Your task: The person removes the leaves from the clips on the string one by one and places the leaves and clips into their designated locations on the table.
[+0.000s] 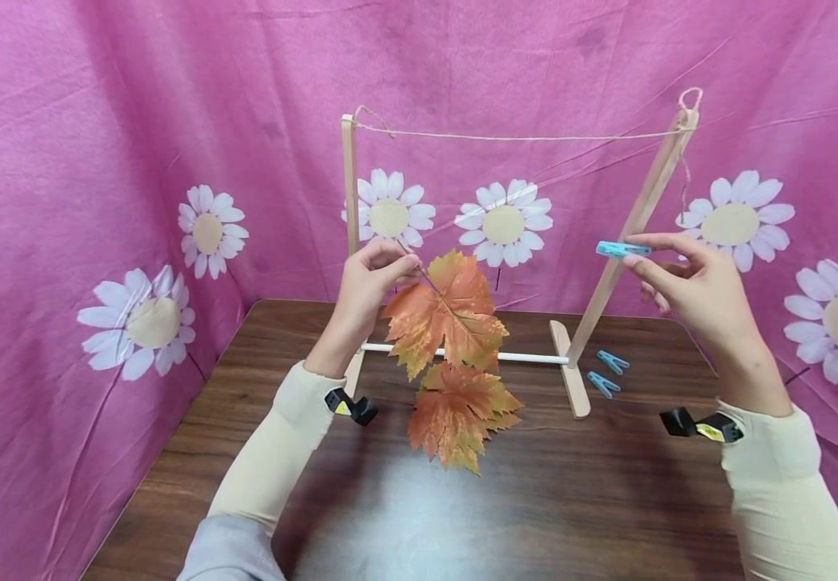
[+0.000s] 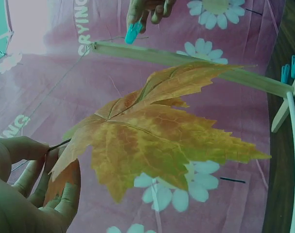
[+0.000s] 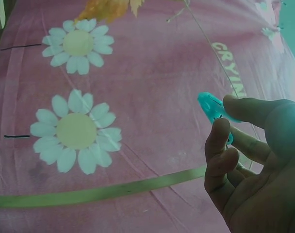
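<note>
My left hand [image 1: 378, 278] pinches the thin dark stem of an orange and yellow maple leaf [image 1: 448, 311] between thumb and fingertips. The leaf hangs to the right of the fingers, in front of a wooden frame [image 1: 349, 177]. Just below it in the head view shows a second maple leaf [image 1: 458, 415], partly covered by the first. A light blue clothespin [image 1: 621, 249] is pinched between thumb and index finger of my right hand [image 1: 702, 286], in front of the frame's right post. In the right wrist view the clothespin [image 3: 210, 108] points away from the palm.
A thin string [image 1: 521, 138] runs between the tops of the two posts, below which a white rod [image 1: 531, 357] joins the feet. Two more blue clothespins, one upper [image 1: 612, 361] and one lower [image 1: 603, 384], lie on the brown table [image 1: 535, 500] by the right foot. Pink flowered cloth [image 1: 462, 64] surrounds it.
</note>
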Action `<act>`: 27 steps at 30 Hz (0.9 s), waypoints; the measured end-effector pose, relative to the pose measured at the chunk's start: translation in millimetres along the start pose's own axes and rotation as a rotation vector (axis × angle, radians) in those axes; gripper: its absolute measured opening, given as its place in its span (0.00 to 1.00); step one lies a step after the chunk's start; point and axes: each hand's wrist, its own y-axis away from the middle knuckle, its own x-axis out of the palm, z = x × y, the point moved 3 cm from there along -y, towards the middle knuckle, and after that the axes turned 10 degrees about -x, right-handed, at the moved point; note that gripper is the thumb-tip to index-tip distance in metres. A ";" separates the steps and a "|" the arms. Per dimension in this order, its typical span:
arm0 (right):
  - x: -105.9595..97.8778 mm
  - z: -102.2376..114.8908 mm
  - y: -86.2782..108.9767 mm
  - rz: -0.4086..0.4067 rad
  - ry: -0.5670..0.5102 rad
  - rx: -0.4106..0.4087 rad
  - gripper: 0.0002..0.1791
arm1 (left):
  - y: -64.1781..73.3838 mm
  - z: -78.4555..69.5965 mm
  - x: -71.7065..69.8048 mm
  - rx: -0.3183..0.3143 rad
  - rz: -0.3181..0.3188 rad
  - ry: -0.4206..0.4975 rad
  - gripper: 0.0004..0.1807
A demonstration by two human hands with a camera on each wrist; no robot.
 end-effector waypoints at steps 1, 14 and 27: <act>0.1 -1.8 1.3 0.003 -0.025 -0.001 0.18 | 0.6 1.9 -1.9 -0.002 -0.002 -0.003 0.05; 1.1 -27.0 15.1 0.026 0.212 0.041 0.19 | 5.7 25.8 -15.8 -0.069 -0.013 0.064 0.10; -0.2 -52.4 33.7 0.041 0.219 0.106 0.19 | 14.6 56.9 -29.8 -0.133 -0.043 0.097 0.11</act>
